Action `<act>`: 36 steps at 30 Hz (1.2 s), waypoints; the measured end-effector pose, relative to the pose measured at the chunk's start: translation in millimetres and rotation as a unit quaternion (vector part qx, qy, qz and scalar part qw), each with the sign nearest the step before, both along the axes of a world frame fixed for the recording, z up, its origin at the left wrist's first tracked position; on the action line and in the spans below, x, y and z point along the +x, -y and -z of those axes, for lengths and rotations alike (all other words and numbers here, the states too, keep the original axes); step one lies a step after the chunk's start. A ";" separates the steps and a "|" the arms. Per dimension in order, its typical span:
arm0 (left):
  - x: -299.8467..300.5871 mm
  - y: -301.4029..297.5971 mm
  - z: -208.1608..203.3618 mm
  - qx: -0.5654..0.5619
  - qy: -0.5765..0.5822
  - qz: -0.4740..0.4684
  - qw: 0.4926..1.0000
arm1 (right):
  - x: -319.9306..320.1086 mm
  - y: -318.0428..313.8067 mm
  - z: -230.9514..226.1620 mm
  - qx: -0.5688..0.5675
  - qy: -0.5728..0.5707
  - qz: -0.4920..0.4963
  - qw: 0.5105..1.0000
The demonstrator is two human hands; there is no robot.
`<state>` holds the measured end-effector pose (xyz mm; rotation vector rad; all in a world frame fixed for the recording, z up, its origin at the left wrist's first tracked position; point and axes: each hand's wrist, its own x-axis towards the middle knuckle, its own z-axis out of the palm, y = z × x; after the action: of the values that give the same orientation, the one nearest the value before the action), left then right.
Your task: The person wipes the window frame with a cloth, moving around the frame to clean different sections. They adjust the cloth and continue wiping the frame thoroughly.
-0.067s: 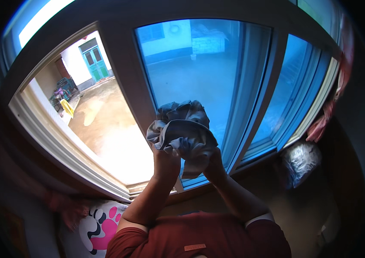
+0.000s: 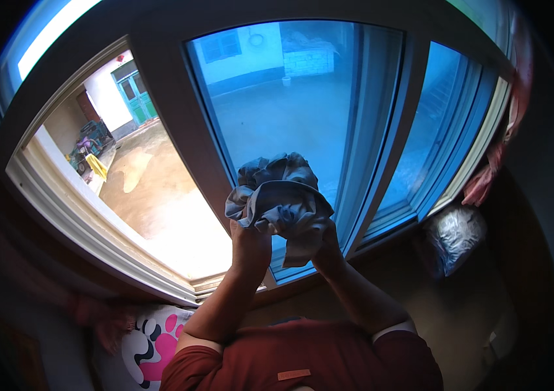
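Note:
A bunched grey cloth (image 2: 284, 205) is held up in front of the window, its folds gathered into a rough ball with one flap hanging down. My left hand (image 2: 251, 241) grips its lower left side. On the lower right, my right hand (image 2: 329, 251) has hold of it too. Most of the fingers on both hands are hidden by the folds. Behind the cloth stands a blue-tinted window pane (image 2: 283, 111); I cannot tell whether the cloth touches the glass.
To the left, the window opening (image 2: 153, 189) looks onto a sunlit yard with a green door (image 2: 136, 98). A shiny silvery bag (image 2: 456, 238) lies at the right below the sill. Pink curtains (image 2: 485, 179) hang at the right side. A pink-and-white patterned cushion (image 2: 156, 345) is at lower left.
The view has shifted slightly, so the window frame sits a little further left. The cloth stays in both hands, with its folds and hanging flap moved slightly to the right.

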<state>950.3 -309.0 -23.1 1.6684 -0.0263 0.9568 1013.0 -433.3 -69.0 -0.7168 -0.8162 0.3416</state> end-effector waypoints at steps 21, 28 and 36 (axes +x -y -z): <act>-18.4 -2.6 -28.0 0.270 0.129 -0.122 0.946 | 23.3 23.4 -111.6 -0.067 0.004 0.210 0.975; -13.4 -87.3 -27.5 0.310 0.116 -0.408 0.851 | 96.9 56.3 -255.9 -0.048 0.317 0.645 0.694; 37.1 -102.6 -9.0 0.262 0.069 -0.353 0.895 | 207.4 79.6 -346.6 -0.043 0.445 0.820 0.357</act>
<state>987.4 -206.4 -14.2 2.1546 0.2686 1.7327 1220.4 -513.0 277.7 -1.4891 -0.6201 -2.0921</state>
